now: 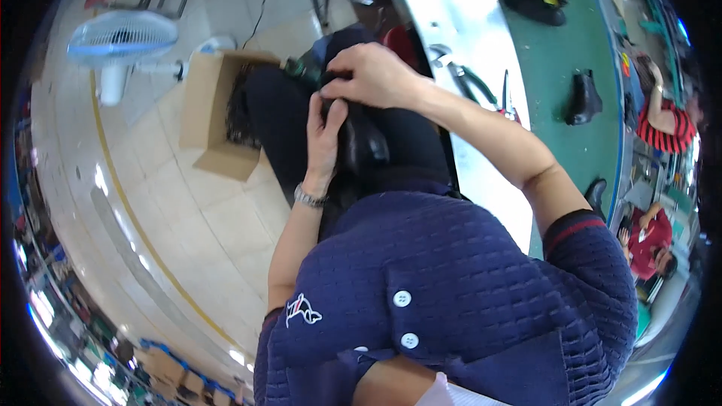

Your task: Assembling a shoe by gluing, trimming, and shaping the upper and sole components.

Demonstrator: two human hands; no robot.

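A black shoe (365,143) lies in my lap against my dark trousers. My left hand (325,135) grips its side from the left, fingers pressed along the upper; a metal watch sits on that wrist. Curled over the shoe's top end, my right hand (372,75) pinches it with closed fingers. Much of the shoe is hidden under both hands.
An open cardboard box (207,116) with dark pieces inside stands on the tiled floor at my left, a white fan (120,41) beyond it. To my right runs a green conveyor belt (571,45) carrying black shoes (535,4), with other seated people at its far side.
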